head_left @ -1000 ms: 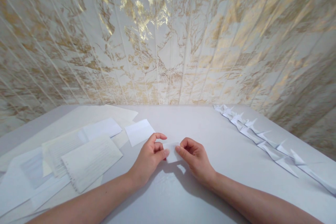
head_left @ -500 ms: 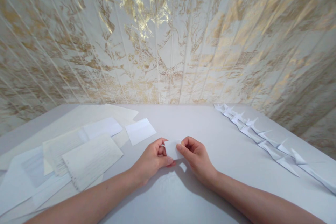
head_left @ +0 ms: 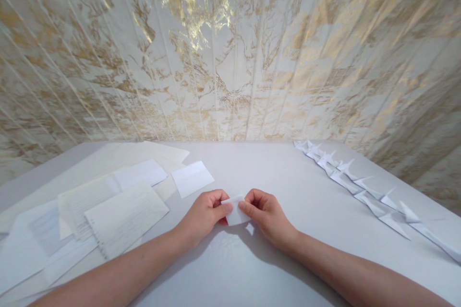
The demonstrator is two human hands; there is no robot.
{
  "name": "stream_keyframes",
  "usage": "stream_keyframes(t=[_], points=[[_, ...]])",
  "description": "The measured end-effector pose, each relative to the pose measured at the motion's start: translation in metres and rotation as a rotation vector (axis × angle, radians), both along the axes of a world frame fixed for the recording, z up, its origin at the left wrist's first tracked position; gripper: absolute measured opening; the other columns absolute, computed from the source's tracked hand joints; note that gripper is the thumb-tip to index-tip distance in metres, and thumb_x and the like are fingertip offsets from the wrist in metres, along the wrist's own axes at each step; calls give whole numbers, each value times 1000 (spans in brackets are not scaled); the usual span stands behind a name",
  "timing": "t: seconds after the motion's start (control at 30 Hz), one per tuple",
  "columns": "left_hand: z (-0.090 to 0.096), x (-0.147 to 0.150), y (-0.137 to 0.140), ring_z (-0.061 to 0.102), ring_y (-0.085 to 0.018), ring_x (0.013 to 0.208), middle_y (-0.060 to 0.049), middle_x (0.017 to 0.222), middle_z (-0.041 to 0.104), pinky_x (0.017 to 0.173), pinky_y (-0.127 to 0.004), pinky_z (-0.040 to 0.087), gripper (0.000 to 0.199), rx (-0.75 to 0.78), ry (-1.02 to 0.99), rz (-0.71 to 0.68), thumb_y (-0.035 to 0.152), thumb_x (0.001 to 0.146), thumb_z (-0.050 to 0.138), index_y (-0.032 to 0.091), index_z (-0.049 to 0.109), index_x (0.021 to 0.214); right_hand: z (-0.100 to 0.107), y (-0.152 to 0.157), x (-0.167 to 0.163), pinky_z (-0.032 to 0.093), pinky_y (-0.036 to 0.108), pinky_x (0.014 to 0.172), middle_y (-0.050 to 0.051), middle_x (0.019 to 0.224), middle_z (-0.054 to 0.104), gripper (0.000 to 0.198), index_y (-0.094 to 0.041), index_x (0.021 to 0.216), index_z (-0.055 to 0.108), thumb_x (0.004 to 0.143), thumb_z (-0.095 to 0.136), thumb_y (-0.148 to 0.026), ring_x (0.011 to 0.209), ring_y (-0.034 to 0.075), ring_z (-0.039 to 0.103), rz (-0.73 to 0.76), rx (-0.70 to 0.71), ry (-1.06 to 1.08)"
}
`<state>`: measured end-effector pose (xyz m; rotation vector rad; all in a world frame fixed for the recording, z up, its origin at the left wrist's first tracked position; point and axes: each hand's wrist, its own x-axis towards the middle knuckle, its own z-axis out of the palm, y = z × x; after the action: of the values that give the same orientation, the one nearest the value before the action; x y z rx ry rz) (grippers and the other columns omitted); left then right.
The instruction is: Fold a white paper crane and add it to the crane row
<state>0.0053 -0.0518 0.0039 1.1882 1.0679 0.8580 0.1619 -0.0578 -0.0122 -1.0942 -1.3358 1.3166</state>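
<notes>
A small folded piece of white paper (head_left: pixel 236 213) is held between my two hands, just above the white table. My left hand (head_left: pixel 208 212) pinches its left side, thumb on the front face and fingers behind. At its upper right edge, my right hand (head_left: pixel 265 211) grips it between thumb and curled index finger. Both hands cast a shadow on the table below them. A separate white paper sheet (head_left: pixel 192 179) lies flat beyond my left hand.
Overlapping sheets, including a page with lines of writing (head_left: pixel 126 218), cover the left of the white table (head_left: pixel 230 268). Two rows of folded white paper figures (head_left: pixel 370 201) run along the right side. A gold-patterned curtain (head_left: pixel 234 57) hangs behind the far edge.
My left thumb has moved up from the paper's lower edge onto its face. The paper has tilted and shifted slightly left. My right hand keeps its pinch.
</notes>
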Motion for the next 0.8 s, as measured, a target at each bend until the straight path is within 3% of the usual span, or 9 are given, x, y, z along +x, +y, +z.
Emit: stream_keyframes(t=[0.2, 0.33, 0.5, 0.6, 0.8], points=[[-2, -3, 2, 52, -12, 49, -1, 49, 57, 52, -23, 40, 25, 59, 94, 34, 32, 70, 59, 13, 56, 53, 1, 1, 2, 28, 22, 47, -5, 51, 43, 32, -16, 59, 48, 68, 62, -43, 48, 7, 35, -13, 71, -80], [-3, -4, 2, 52, -12, 52, -2, 53, 60, 52, -23, 39, 21, 111, 165, -14, 29, 69, 60, 12, 64, 56, 0, 4, 7, 37, 24, 52, -1, 57, 51, 22, -16, 63, 53, 73, 58, -35, 53, 10, 44, -80, 265, -206], [-3, -1, 0, 61, -17, 65, -6, 63, 66, 61, -26, 46, 23, 27, 38, 32, 35, 67, 65, 12, 67, 65, -1, 4, 10, 44, 25, 58, 2, 70, 58, 8, -17, 82, 56, 76, 57, -22, 61, 12, 51, -157, 606, -342], [-4, 0, -2, 62, -17, 67, -7, 67, 68, 67, -28, 48, 29, -60, -68, 31, 39, 63, 69, 11, 68, 68, -1, 3, 11, 45, 25, 60, 3, 73, 59, 6, -18, 83, 55, 79, 52, -15, 64, 13, 52, -123, 790, -417], [-6, -1, -2, 63, -17, 69, -5, 67, 65, 73, -29, 49, 33, -164, -211, 14, 42, 59, 73, 10, 66, 65, -1, 4, 14, 47, 28, 65, 5, 78, 59, 11, -19, 85, 54, 81, 48, -11, 73, 15, 55, -79, 930, -467]])
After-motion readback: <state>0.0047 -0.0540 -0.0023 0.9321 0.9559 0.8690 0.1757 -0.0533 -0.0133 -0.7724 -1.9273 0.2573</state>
